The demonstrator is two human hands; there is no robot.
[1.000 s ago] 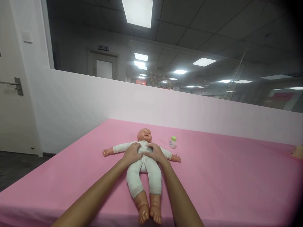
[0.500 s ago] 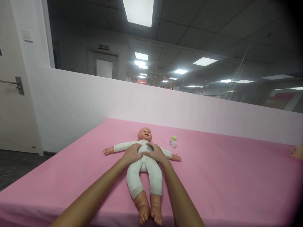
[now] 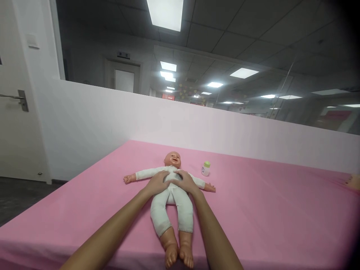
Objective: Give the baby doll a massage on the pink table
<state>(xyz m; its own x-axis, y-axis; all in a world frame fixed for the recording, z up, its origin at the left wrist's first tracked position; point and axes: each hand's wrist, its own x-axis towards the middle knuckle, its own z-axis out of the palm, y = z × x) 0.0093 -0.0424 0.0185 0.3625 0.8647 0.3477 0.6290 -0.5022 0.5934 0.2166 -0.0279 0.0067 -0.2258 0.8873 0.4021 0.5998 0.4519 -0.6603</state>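
A baby doll in a white cloth suit lies on its back on the pink-covered table, head away from me, arms spread and feet at the near edge. My left hand rests on the left side of its belly, and my right hand on the right side. Both have their fingers spread flat on the cloth, thumbs pointing inward and nearly meeting. Beyond the doll's arm on the right stands a small clear bottle with a green cap.
A white half-wall topped by glass runs behind the table. At the left is a door with a metal handle. A pale object lies at the far right edge, too cut off to name.
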